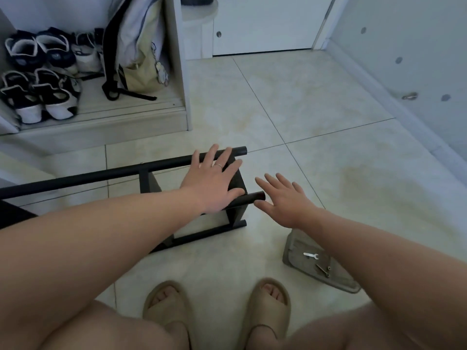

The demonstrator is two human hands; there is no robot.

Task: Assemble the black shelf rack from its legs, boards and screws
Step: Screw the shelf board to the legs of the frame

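Note:
The black shelf rack (106, 174) lies on its side on the tiled floor, its round legs running left to right and its end frame near the middle. My left hand (212, 180) lies flat with fingers spread over the rack's right end, thumb against a leg tip (255, 197). Just right of that tip hovers my right hand (285, 200), fingers straight and spread, holding nothing. A grey board (303, 263) lies on the floor at the lower right, with a small silver wrench (310, 255) and a few screws (323, 270) on it.
A white cabinet (182, 72) at the upper left holds several shoes (40, 72) and a hanging bag (136, 46). A white door (265, 24) is at the back, a wall along the right. My feet in beige slippers (217, 306) stand below the rack.

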